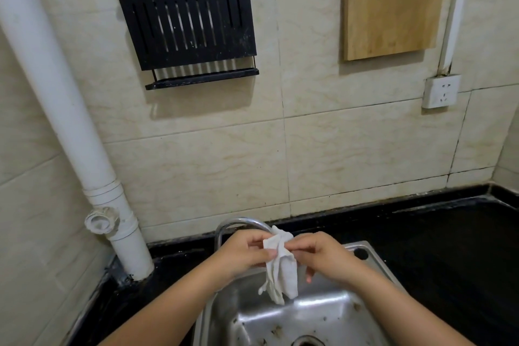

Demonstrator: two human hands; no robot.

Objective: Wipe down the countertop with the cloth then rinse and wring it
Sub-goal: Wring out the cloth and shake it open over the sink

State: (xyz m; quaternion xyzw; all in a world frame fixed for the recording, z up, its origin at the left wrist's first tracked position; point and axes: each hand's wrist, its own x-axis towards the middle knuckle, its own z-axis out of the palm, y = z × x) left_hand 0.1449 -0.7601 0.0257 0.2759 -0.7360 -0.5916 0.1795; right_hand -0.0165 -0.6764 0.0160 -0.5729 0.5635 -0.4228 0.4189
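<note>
cream wall tiles rise behind the black worktop (449, 247) and its steel sink (323, 314). my hands meet over the basin: my left hand (247, 253) pinches the upper edge of the white cloth (282, 264) from one side, and my right hand (323, 255) pinches it from the other, so it hangs bunched between them, just under the curved tap (238, 223). no water shows running that i can make out. i judge i am at the rinse-and-wring step, the wiping behind me. next calls for wetting the cloth under the tap, then gathering it and twisting both ends against each other over the sink. farther out, a black rack (191, 22) and a wooden board (393, 3) hang on the wall.
</note>
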